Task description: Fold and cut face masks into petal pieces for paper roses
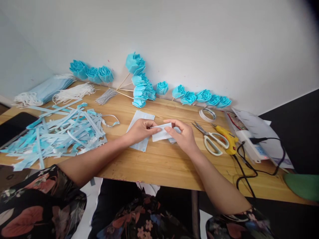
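Above the middle of the wooden table, my left hand (140,130) and my right hand (183,135) pinch a folded white piece of fabric (161,132) between thumbs and fingers, one at each side. Partly beneath my left hand lies a flat light blue mask piece (141,145). A bit of pale blue material (171,140) shows under my right hand. Scissors (210,136) with white handles lie to the right of my right hand, blades half apart, next to a yellow glue gun (228,139).
Cut blue strips (62,129) cover the left side, with a dark phone (17,127) beyond. Blue fabric flowers (139,86) line the wall. Tape (207,115), a white power strip (251,146) and black cables (245,176) lie right. White loops (74,93) and wires (107,96) lie back left.
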Demonstrator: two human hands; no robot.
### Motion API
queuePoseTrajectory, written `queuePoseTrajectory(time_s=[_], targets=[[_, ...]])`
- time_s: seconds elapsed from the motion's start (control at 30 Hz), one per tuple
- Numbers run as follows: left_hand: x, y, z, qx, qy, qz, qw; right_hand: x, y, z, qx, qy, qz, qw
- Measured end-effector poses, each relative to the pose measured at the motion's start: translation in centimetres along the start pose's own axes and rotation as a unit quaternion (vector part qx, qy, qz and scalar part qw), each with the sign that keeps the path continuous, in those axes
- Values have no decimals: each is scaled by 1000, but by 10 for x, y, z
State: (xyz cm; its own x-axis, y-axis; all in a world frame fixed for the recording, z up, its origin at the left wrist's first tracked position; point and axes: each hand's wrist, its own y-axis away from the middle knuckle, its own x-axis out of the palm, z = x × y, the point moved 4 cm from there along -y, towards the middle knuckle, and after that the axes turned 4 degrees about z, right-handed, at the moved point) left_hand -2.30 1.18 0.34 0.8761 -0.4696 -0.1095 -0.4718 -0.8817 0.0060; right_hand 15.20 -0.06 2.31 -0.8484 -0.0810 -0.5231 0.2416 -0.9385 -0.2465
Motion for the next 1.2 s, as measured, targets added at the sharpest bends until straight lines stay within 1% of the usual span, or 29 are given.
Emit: queuePoseTrajectory(time_s=[0.1,0.27,0.57,0.7,0.83,1.0,1.2], targets=[[0,-1,1,20,-12,-6,1000,1,0,0,1,16,-25,1000],[-3,-2,1,40,-25,-22,999,2,0,1,-3,8,-41,999],[-3,0,-1,27,-22,-22,999,1,0,-2,-6,20,-60,998],[-2,2,-6,22,-24,-9,999,0,0,-2,-6,15,-67,998],[-3,3,-8,37,-43,-8,998,1,1,-1,-13,21,-59,998],[-5,1,-6,36,-62,-22,997,-1,-1,0,-24,25,-34,999],[-3,2,-10,37,-92,-26,995,1,-1,6,-85,103,5,991]])
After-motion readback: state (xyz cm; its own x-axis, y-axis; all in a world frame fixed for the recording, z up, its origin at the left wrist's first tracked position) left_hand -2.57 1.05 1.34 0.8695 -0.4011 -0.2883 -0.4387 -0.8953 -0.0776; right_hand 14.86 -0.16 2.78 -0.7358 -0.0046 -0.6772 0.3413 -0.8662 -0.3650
